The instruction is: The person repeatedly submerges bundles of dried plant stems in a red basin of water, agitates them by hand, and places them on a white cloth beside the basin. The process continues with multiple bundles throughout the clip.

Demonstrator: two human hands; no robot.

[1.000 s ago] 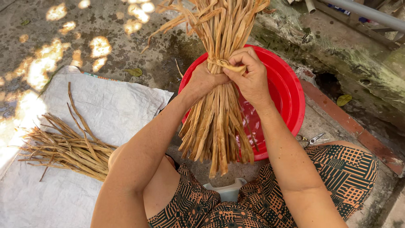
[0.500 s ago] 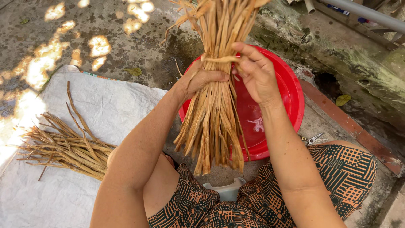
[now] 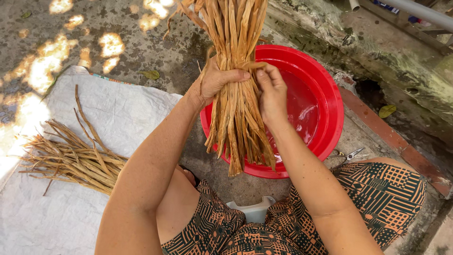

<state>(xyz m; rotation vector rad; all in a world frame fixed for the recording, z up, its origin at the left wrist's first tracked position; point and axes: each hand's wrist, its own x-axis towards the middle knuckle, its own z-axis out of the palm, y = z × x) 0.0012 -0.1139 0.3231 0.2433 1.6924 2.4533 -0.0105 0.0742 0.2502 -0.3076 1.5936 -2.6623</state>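
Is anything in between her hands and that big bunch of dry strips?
Nothing visible. The left hand wraps around the bundle of dry strips, and the right hand pinches it from the other side, above the red basin.

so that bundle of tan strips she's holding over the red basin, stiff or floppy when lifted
Probably semi-stiff: the bundle of long tan dried plant strips hangs fairly straight below the left hand, ends only splaying. Likely light, since one hand's grip carries it while the right hand pinches a strip. Possibly damp and slippery, given the water-filled round red plastic basin.

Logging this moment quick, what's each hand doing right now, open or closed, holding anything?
Left hand: closed around the bundle of dried strips.
Right hand: closed, fingers pinching a strip at the bundle's waist.
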